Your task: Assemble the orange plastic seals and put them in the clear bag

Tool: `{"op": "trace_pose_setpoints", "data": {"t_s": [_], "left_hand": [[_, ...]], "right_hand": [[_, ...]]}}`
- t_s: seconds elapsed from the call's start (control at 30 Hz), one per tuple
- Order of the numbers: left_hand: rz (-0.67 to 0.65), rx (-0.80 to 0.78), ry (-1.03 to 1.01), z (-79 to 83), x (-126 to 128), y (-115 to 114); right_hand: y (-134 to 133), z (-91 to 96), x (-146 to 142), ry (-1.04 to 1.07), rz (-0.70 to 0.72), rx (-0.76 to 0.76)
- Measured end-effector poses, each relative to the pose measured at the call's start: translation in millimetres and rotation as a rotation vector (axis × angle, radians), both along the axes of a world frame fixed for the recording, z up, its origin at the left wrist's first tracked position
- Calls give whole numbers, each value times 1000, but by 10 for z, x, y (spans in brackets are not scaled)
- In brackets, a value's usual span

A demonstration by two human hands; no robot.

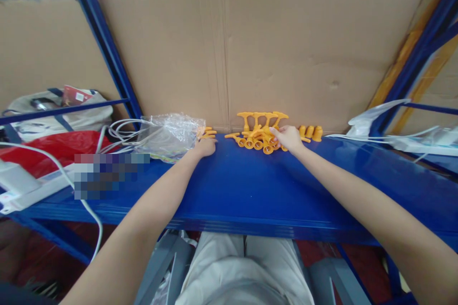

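Note:
A heap of orange plastic parts [258, 129] lies at the back of the blue shelf [250, 190], against a cardboard wall. My right hand [289, 138] reaches into the heap's right side, fingers pinched on one orange part. My left hand [205, 145] rests on the shelf to the left, closed around several small orange parts [207, 132]. Three short orange caps [310, 132] stand just right of my right hand.
A clear plastic bag [168, 136] and white cables [121, 131] lie left of my left hand. A red bag [46, 147] and white boxes [17, 181] are at far left. White plastic and cables [386, 131] sit at right. Blue rack posts [103, 38] flank the cardboard [286, 47].

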State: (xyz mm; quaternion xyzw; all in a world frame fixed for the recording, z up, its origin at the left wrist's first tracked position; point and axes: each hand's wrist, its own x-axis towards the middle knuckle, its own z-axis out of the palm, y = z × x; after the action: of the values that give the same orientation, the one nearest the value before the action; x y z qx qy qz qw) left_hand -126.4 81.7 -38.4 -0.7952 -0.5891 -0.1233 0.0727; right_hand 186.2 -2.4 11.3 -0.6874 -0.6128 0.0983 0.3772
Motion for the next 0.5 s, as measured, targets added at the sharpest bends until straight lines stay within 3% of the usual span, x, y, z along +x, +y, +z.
{"op": "trace_pose_setpoints", "data": {"t_s": [0.23,0.5], "left_hand": [[-55,65,29,-45,-39,108],[-185,112,-20,-50,-39,148]], "right_hand": [[-9,122,-133,-438,-87,3],[109,79,-295,-600,10,33]]}}
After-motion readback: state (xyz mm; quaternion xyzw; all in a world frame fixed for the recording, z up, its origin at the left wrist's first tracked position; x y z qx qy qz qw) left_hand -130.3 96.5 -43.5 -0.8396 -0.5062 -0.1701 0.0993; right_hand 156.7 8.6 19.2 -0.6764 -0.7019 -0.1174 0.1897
